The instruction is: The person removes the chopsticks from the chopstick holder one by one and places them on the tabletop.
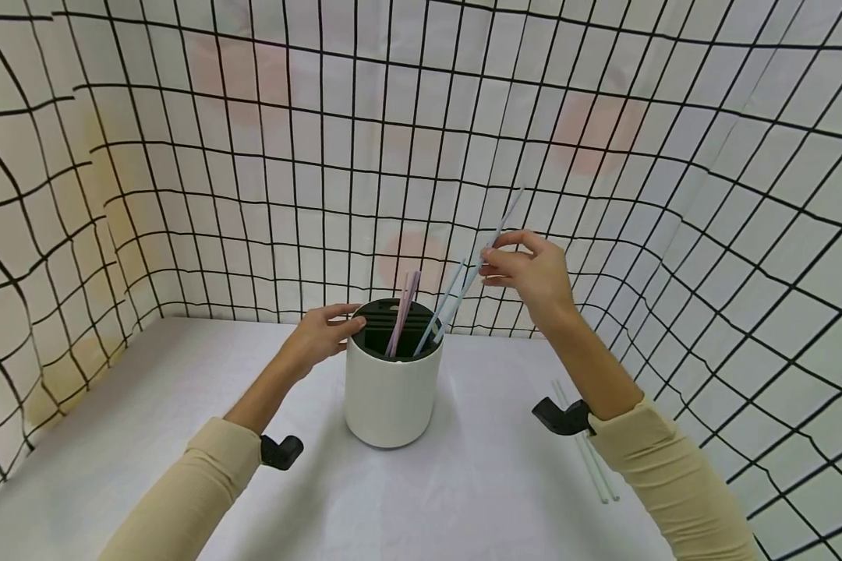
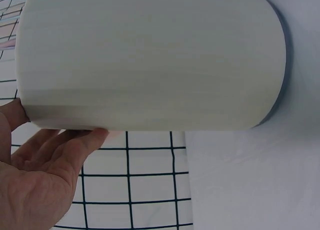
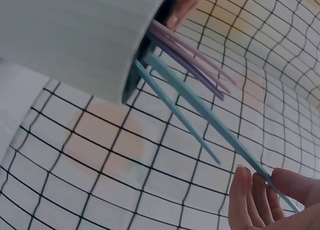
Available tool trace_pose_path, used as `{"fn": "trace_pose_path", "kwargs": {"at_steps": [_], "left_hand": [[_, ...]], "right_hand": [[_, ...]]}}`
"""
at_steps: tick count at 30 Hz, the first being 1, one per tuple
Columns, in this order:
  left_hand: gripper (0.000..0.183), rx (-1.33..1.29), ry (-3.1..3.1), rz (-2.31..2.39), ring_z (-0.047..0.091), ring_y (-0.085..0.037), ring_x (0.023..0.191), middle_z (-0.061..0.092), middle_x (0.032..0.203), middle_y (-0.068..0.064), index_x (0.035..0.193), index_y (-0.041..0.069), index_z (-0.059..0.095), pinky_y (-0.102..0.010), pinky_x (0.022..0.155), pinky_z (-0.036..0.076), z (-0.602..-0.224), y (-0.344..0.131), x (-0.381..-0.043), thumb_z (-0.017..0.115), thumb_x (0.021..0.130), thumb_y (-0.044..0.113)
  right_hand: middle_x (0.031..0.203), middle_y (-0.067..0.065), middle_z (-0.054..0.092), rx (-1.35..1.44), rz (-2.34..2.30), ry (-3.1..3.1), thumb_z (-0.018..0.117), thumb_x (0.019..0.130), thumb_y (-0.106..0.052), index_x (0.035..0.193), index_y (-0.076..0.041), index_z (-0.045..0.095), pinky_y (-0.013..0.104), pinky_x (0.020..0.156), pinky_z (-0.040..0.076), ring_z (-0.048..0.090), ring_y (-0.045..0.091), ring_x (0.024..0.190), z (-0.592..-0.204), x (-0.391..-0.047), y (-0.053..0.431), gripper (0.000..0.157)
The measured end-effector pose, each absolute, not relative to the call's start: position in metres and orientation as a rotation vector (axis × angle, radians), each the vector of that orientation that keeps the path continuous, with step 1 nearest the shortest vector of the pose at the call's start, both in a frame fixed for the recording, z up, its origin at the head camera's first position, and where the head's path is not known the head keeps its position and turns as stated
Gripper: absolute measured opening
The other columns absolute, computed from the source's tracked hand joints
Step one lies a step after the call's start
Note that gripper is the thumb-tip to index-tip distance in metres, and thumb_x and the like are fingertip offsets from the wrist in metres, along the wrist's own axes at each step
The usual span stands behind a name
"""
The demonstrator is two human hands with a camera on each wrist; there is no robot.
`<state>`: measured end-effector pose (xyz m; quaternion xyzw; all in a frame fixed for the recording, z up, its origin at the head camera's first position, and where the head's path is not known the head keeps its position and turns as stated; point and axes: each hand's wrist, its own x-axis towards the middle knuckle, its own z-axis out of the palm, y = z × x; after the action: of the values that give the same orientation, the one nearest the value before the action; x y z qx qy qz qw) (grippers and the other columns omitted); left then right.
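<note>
- Black wire grid panels stood behind and along both sides of the tabletop, with pale fabric showing through them, marked by blurred pinkish patches.
- The tabletop, covered in white, ran back to the grid along its back edge.
- Beige rolled sleeves covered the person's forearms, and small black wrist devices sat beside the cuffs.
- The white cylindrical container stood upright on the tabletop, about midway between its left and right edges and a little in from the back edge; a dark slotted insert filled part of its mouth.
- The left hand gripped the container's upper left side, thumb on the rim and fingers along the outer wall.
- The right hand, raised over the tabletop's right half, pinched a long pale blue stick between thumb and fingertips. The stick slanted, its lower end at the right side of the container's mouth; how far in it reached could not be told.
- Two pale green sticks lay side by side near the tabletop's right edge, partly hidden by the right wrist.
- Slim pinkish-purple sticks leaned bunched in the container, well inside the rim.
- A second pale blue stick leaned right in the container, just beside the pinched one.
</note>
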<state>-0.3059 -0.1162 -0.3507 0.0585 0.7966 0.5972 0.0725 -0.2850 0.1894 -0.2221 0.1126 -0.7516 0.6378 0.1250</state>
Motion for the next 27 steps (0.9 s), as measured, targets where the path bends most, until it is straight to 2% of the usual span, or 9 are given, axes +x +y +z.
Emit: {"fn": "trace_pose_path", "kwargs": {"at_steps": [4,10,19,27], "left_hand": [[0.057,0.172,2.393,1.793,0.053,-0.033,0.139,0.052,0.151,-0.018,0.155,0.013,0.044,-0.046,0.112,0.048,-0.350,-0.117,-0.306,0.061,0.103,0.032],[0.057,0.167,2.392,1.792,0.052,-0.033,0.139,0.051,0.152,-0.018,0.155,0.013,0.043,-0.046,0.113,0.048,-0.351,-0.118,-0.305,0.061,0.104,0.032],[0.057,0.175,2.396,1.794,0.052,-0.033,0.139,0.052,0.151,-0.018,0.154,0.013,0.044,-0.046,0.112,0.048,-0.350,-0.117,-0.306,0.061,0.104,0.032],[0.057,0.179,2.408,1.784,0.053,-0.033,0.139,0.053,0.150,-0.017,0.154,0.014,0.045,-0.046,0.111,0.049,-0.351,-0.117,-0.307,0.061,0.103,0.032]], "right_hand": [[0.089,0.004,0.076,0.318,1.857,-2.143,0.075,0.093,-0.013,0.114,0.002,0.063,0.032,0.078,0.066,0.075,0.022,0.080,-0.208,-0.283,0.199,0.029],[0.091,0.003,0.075,0.266,1.890,-2.146,0.078,0.091,-0.016,0.116,0.001,0.063,0.032,0.080,0.065,0.075,0.019,0.079,-0.205,-0.282,0.217,0.034],[0.092,-0.001,0.074,0.183,1.921,-2.174,0.074,0.094,-0.012,0.123,0.005,0.062,0.030,0.076,0.066,0.074,0.013,0.077,-0.231,-0.287,0.248,0.036],[0.088,-0.004,0.075,0.072,1.896,-2.261,0.073,0.095,-0.014,0.118,-0.005,0.063,0.028,0.075,0.065,0.075,0.010,0.075,-0.257,-0.290,0.274,0.026]]}}
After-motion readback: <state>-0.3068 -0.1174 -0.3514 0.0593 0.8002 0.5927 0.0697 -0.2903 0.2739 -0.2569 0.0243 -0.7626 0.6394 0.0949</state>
